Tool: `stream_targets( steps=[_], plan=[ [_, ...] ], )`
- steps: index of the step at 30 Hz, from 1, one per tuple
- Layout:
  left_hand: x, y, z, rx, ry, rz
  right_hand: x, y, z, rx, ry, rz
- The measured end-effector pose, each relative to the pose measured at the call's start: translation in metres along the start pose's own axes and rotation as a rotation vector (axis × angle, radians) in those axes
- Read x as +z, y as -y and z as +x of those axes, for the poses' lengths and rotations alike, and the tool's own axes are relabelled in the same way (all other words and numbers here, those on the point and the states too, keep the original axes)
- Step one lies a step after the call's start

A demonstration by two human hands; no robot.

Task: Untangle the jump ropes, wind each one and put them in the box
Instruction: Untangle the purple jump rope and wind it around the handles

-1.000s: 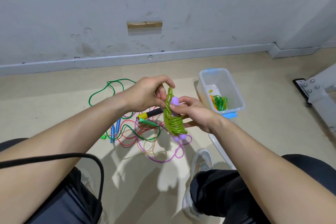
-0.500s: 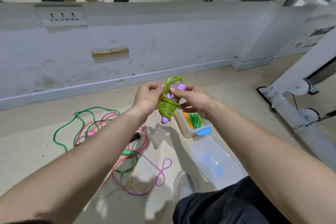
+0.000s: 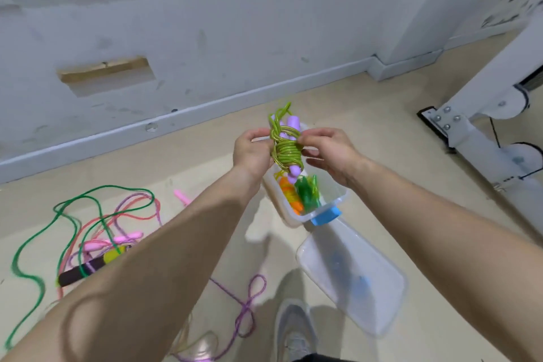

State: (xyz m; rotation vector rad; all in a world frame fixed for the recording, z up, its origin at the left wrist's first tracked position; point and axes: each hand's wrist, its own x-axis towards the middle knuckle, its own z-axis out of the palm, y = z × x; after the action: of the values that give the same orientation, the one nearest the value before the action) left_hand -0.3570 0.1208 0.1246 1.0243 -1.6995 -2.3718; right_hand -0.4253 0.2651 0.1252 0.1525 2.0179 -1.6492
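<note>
A tightly wound lime-green plastic jump rope with lilac handles [image 3: 286, 150] is held roughly upright in mid-air, directly above a clear plastic storage box with a blue latch [image 3: 342, 195]. Both hands have hold of the bundle: the left hand [image 3: 252, 153] curls its fingers round the coils from one side, while the right hand [image 3: 329, 153] pinches them from the other. Inside the box lie a wound orange rope [image 3: 289, 195] and a wound green rope [image 3: 307, 192]. The box's clear lid [image 3: 355, 276] rests on the beige floor just beside it, near a grey shoe [image 3: 296, 329]. To the left sprawls a loose tangle of ropes (dark green [image 3: 88, 203], pink and purple strands), with a black-and-yellow handle [image 3: 88, 266] among them.
</note>
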Motion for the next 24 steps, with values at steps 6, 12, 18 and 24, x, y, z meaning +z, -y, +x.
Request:
stream_targets(
  steps=[6,12,18,24],
  plan=[
    [0.032,0.047,0.059,-0.105,0.034,0.05,-0.01,-0.057,0.08,0.088,-0.005,-0.067],
    [0.031,0.081,0.126,-0.086,0.088,0.342,-0.007,-0.101,0.146,0.027,-0.119,-0.369],
    [0.002,0.082,0.128,-0.029,0.082,0.405,0.009,-0.111,0.182,-0.35,-0.075,-1.021],
    [-0.022,0.096,0.128,-0.029,0.102,0.408,0.03,-0.126,0.195,-0.252,0.064,-1.258]
  ],
)
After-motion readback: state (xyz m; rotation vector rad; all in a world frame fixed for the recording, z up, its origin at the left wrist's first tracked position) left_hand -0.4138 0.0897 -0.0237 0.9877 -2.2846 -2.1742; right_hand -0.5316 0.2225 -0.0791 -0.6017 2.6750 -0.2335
